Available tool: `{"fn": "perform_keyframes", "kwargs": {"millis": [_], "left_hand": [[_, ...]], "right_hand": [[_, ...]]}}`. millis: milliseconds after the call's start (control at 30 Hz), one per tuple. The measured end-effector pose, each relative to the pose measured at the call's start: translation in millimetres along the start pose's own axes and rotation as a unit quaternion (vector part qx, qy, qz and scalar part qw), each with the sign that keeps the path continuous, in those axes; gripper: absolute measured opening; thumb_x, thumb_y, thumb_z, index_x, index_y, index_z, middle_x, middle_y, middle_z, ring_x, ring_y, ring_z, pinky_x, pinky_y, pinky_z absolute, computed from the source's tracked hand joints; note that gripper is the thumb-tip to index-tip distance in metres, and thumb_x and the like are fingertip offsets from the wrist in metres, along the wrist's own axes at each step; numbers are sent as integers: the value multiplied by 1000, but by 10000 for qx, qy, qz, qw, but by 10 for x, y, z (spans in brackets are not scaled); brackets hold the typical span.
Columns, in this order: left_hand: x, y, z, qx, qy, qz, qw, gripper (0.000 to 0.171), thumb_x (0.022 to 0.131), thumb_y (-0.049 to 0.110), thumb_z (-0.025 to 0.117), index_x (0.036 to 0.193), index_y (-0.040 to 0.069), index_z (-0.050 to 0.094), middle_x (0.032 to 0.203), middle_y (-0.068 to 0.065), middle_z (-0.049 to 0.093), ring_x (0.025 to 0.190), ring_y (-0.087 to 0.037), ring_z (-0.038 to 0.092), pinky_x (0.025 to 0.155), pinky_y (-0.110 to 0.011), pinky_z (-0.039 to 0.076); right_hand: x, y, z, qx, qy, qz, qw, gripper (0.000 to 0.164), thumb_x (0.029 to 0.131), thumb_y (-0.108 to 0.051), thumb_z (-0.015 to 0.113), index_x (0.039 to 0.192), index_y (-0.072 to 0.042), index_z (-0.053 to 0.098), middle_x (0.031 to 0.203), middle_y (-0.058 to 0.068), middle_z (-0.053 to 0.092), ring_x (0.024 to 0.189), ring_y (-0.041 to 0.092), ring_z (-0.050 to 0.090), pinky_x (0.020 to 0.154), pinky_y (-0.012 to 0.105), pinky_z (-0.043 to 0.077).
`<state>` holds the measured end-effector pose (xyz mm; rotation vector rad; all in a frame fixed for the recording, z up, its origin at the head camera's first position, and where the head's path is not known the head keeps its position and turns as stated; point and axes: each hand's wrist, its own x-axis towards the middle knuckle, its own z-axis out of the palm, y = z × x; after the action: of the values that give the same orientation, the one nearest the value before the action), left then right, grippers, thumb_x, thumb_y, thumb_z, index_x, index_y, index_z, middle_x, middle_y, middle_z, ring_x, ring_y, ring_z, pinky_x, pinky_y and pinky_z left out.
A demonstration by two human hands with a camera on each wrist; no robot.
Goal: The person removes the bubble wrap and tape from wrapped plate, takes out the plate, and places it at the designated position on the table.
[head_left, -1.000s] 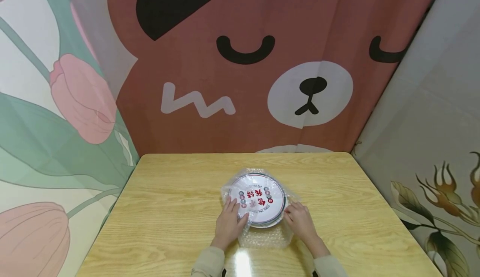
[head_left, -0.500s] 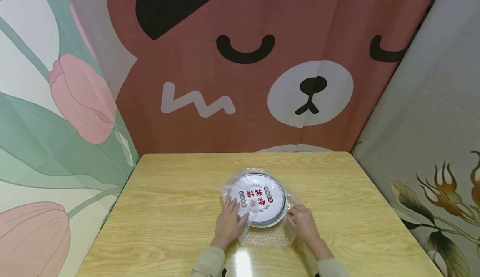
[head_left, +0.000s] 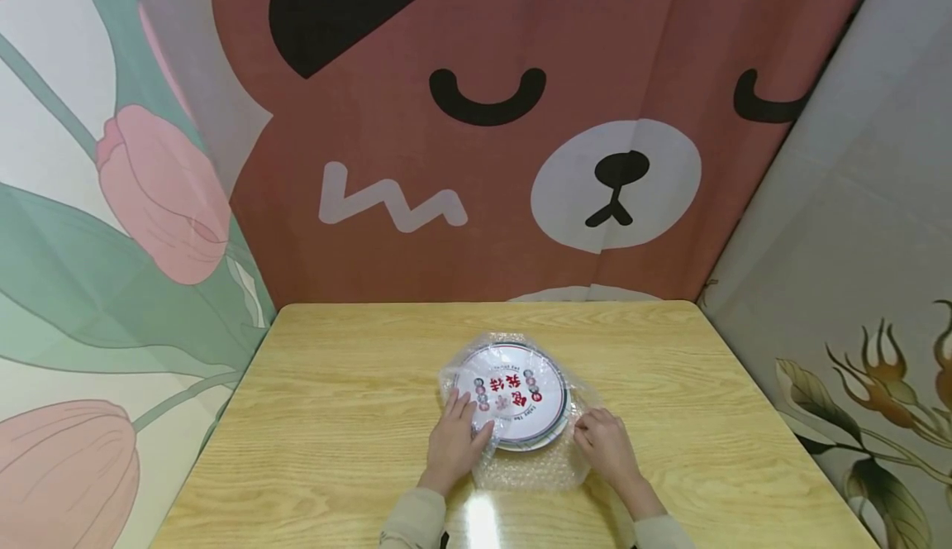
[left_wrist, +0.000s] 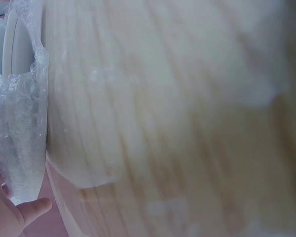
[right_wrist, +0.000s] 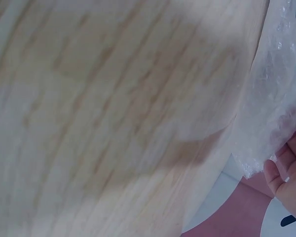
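Observation:
A stack of white plates (head_left: 513, 359), the top one printed with red characters and a dark rim line, lies on a sheet of bubble wrap (head_left: 530, 470). Seen from the side, the plates (left_wrist: 11, 47) sit within the bubble wrap (left_wrist: 20, 123) in the left wrist view. My left hand (head_left: 455, 443) rests with spread fingers at the stack's lower left, over the wrap and the plate's rim. At the lower right, my right hand (head_left: 606, 448) pinches the wrap's edge between thumb and curled fingers. The right wrist view shows that bubble wrap (right_wrist: 271, 98) beside the thumb.
The stack sits at the middle of a wooden table (head_left: 335, 400). Behind the table hangs a brown bear-print cloth (head_left: 476, 260). Floral cloths hang on the left (head_left: 171, 326) and right (head_left: 840, 226). A bright light reflection shows near the front.
My right hand has moved slightly right and toward me, drawing the wrap's edge a little away from the plates. My left hand and the stack have stayed put.

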<state>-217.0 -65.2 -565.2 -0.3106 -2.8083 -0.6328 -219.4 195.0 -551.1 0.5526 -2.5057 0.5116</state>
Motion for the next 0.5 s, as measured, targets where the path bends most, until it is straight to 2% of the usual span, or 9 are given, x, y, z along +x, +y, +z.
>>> {"fn": "perform_keyframes", "kwargs": {"millis": [267, 500], "left_hand": [[-5, 4, 9, -50, 53, 4, 10000, 55, 88, 45, 46, 115, -1, 56, 129, -15, 46, 128, -30, 27, 101, -37, 28], [-4, -5, 25, -27, 76, 12, 10000, 56, 88, 46, 46, 116, -1, 55, 130, -15, 45, 128, -31, 27, 101, -38, 28]], "right_hand": [[-34, 33, -23, 60, 173, -90, 9998, 6, 66, -3, 63, 63, -8, 60, 64, 1, 55, 63, 20, 52, 57, 39, 43], [-68, 62, -22, -40, -76, 138, 9999, 8, 65, -2, 65, 64, -9, 60, 65, 0, 55, 65, 20, 52, 59, 39, 44]]}}
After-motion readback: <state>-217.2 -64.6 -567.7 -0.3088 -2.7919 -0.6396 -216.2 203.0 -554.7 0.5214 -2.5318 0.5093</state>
